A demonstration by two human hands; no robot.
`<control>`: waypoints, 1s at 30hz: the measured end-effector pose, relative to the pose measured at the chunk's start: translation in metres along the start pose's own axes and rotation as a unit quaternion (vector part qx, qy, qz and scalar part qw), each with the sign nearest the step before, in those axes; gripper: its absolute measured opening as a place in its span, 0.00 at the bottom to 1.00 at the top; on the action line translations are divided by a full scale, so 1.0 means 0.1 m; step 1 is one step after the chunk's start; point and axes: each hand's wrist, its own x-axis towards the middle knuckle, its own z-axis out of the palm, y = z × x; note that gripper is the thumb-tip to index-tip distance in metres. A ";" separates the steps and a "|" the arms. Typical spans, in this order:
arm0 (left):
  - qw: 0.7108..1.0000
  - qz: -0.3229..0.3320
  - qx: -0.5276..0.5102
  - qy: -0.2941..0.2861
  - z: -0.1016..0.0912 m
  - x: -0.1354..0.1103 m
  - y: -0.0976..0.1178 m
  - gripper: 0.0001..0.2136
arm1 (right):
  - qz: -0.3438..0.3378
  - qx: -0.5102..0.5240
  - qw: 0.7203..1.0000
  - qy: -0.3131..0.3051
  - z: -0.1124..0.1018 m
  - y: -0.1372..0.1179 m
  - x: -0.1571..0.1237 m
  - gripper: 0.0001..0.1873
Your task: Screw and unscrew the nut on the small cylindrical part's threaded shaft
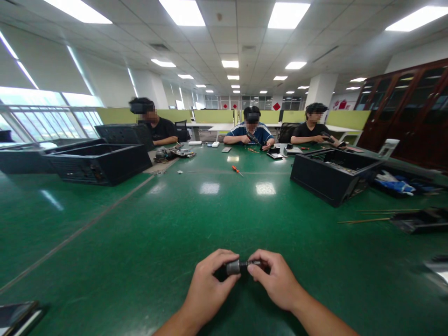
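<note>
Both hands, left hand (206, 284) and right hand (276, 277), grip a small metal cylinder (234, 267) above the green desk's (140, 242) near edge.

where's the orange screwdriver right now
Head view: the orange-handled screwdriver lies near the middle of the green table, between the left black case and the right black case, in front of the person in blue.

small grey cylinder (233, 267) partly covered by left hand (206, 287) and right hand (276, 280), both forearms cut by the bottom edge, dark flat object (16, 315) clipped at lower left corner, pale item (437, 273) clipped at right edge
</note>
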 end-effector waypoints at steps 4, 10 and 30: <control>1.000 -0.003 0.006 0.002 -0.01 0.00 -0.01 0.14 | 0.000 0.012 1.000 0.002 0.00 0.01 0.00 0.07; 1.000 -0.009 0.011 0.011 -0.01 0.00 -0.04 0.14 | 0.001 0.027 1.000 0.015 0.00 0.02 -0.01 0.06; 0.999 -0.028 0.015 0.039 -0.05 0.02 -0.05 0.14 | 0.006 0.072 0.996 0.048 0.00 0.07 0.00 0.07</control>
